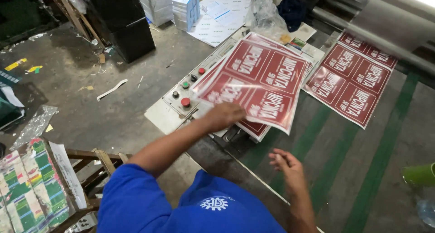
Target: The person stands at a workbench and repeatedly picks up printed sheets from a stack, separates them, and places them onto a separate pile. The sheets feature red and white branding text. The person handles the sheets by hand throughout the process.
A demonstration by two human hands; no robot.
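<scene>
My left grip grasps a glossy red printed sheet above the stack at the control panel | right grip released over the green-striped belt | another sheet still lies on the belt.

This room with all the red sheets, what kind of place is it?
Probably a print shop or a finishing workshop. Glossy red printed sheets lie stacked on a machine, whose control panel has coloured buttons. Another sheet lies on a belt with green stripes, below big rollers. The left hand holds the top sheet.

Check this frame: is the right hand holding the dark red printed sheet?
No. The right hand hovers empty over the belt; the left hand lifts the dark red sheet.
</scene>
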